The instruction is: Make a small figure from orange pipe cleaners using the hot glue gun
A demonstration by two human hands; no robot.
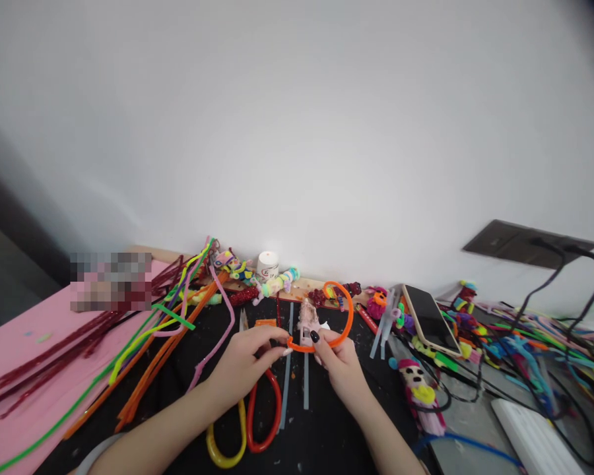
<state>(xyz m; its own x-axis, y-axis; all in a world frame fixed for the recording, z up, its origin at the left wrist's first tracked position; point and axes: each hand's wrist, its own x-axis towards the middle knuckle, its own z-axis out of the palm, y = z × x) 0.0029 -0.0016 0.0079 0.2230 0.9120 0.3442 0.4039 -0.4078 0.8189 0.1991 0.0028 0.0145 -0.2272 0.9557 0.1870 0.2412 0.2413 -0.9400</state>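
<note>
My left hand (247, 363) and my right hand (339, 363) meet over a black mat (321, 435) and pinch the same orange pipe cleaner (344, 323). The pipe cleaner curves up and round in a hook to the right. A small pale figure (307, 316) stands just behind my fingertips. Under my left wrist lie scissors with one red and one yellow handle (257, 422).
Long pipe cleaners (143, 343) in red, green, orange and pink lie on the left, partly on a pink sheet (24, 356). A phone (428, 316), small pipe-cleaner dolls (418, 389) and black cables (549, 290) crowd the right. A white jar (267, 266) stands by the wall.
</note>
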